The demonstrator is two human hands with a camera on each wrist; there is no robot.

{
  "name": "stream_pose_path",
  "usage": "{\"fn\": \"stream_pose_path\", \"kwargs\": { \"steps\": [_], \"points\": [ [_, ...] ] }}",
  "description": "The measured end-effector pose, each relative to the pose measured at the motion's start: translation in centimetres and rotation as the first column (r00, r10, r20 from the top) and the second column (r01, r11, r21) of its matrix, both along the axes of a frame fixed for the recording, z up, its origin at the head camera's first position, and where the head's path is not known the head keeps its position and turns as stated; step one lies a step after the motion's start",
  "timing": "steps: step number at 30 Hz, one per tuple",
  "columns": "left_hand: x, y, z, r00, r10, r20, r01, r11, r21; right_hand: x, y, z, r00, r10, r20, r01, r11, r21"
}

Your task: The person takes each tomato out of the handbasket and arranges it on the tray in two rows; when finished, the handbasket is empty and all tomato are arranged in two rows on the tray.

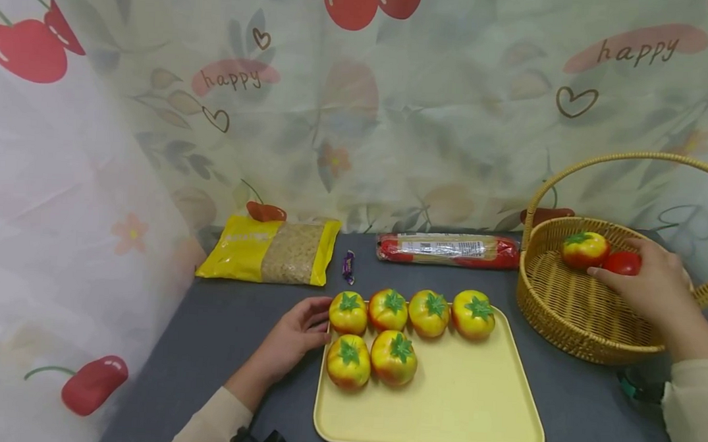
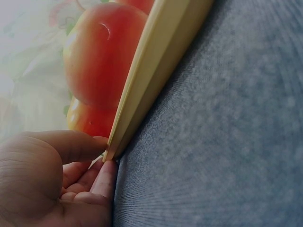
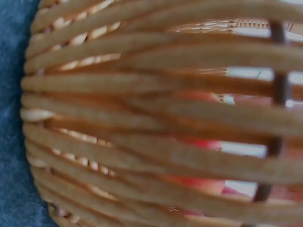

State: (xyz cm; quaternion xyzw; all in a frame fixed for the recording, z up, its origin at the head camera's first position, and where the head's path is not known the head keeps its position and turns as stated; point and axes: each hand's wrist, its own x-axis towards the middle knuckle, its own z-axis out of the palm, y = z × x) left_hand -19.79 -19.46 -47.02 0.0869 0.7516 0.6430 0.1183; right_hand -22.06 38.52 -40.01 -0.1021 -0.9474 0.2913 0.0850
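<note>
Grey felt table: left hand pinches smooth tray; right hand grips round tomato.

— Can you read any writing here?

— The word "happy" stands on the curtain behind the desk, in brown script on a pink smear at the upper left, and again at the upper right.

— What about the packets?

— The yellow bag has pale lettering, too faint to read. The long red packet carries a white label with a barcode and small print, too small to make out.
</note>
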Motion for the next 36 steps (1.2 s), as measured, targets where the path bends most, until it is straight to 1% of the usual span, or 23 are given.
{"fn": "stream_pose_path", "kwargs": {
  "steps": [1,3,6,8,10,15,22,25,28,31,34,36],
  "points": [
    [0.0,0.0,0.0,1.000,-0.002,-0.002,0.002,1.000,0.005,0.0,0.0,0.0,1.000,0.005,0.017,-0.005,1.000,-0.001],
    [0.0,0.0,0.0,1.000,-0.005,-0.006,0.006,1.000,0.013,-0.1,0.1,-0.2,0.998,0.050,0.050,-0.050,0.999,-0.003],
    [0.0,0.0,-0.1,1.000,-0.009,-0.008,0.009,1.000,0.017,-0.2,0.5,-0.4,0.986,0.141,0.092,-0.139,0.990,-0.023],
    [0.0,0.0,-0.1,1.000,-0.011,-0.012,0.011,1.000,0.014,-0.4,0.8,-0.6,0.976,0.196,0.089,-0.195,0.980,-0.024],
    [-0.1,0.0,-0.2,1.000,-0.011,-0.012,0.011,1.000,0.013,-0.5,1.0,-0.8,0.972,0.222,0.077,-0.221,0.975,-0.020],
    [-0.1,0.0,-0.2,1.000,-0.007,-0.015,0.008,1.000,0.012,-0.8,1.0,-0.9,0.962,0.267,0.049,-0.267,0.964,-0.013],
    [-0.1,0.0,-0.2,1.000,-0.011,-0.025,0.011,1.000,0.015,-0.9,0.7,-0.8,0.941,0.332,0.072,-0.334,0.943,0.014],
    [-0.1,0.0,-0.3,0.999,-0.014,-0.029,0.014,1.000,0.015,-0.9,0.6,-0.7,0.937,0.337,0.086,-0.341,0.940,0.024],
    [-0.1,0.0,-0.3,1.000,-0.012,-0.025,0.012,1.000,0.018,-0.7,0.4,-0.7,0.940,0.328,0.097,-0.331,0.943,0.023],
    [-0.1,0.0,-0.2,1.000,-0.010,-0.025,0.010,1.000,0.014,-0.7,0.4,-0.6,0.940,0.330,0.087,-0.334,0.942,0.024],
    [-0.1,0.0,-0.2,1.000,-0.003,-0.025,0.004,1.000,0.004,-0.9,0.4,-0.6,0.934,0.348,0.085,-0.351,0.936,0.026],
    [-0.1,0.0,-0.2,1.000,0.002,-0.020,-0.002,1.000,0.002,-1.0,0.4,-0.6,0.924,0.369,0.097,-0.373,0.927,0.029]
  ]
}}
